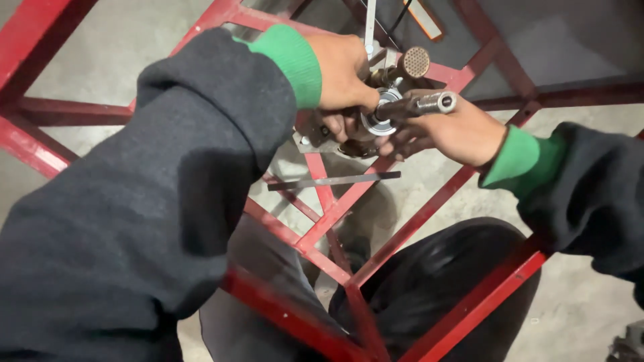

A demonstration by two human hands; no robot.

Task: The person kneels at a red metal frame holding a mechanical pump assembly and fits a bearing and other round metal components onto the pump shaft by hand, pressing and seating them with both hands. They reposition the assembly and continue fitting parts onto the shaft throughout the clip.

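Head view, looking down through a red frame (402,231) of painted steel bars, square in section, welded into triangles and diagonals. The paint is glossy in places and scuffed at the joints. Below the frame lies a grey concrete floor (100,67), matt and slightly mottled.

Left hand (345,70): fingers curled tight over the upper side of a small metal assembly (386,110) at a frame joint. Closed grip; the thumb side faces the camera. The sleeve is dark grey fleece with a ribbed green cuff.

Right hand (456,131): comes in from the right and cups the assembly from below and the side, fingers wrapped under it. Closed grip as well; the fingertips are hidden beneath the parts. Same dark sleeve and green cuff.

Assembly, between both hands, just above the frame's centre joint:
- a round bearing (380,117), bright steel ring, dark at the centre;
- a shaft (429,104), dull steel, cylindrical, its free end threaded or ribbed and hollow at the tip, pointing right;
- a knob (412,62), brownish metal, round, flat face with a cross-hatched knurl, tilted up and to the right;
- a flat grey plate (305,137) with small bolt heads, partly hidden under the left hand.

A thin flat steel strip (335,180) lies below the hands, near them but not touching, almost level across the bars. The person's dark trousers (429,281) show through the frame at the bottom.
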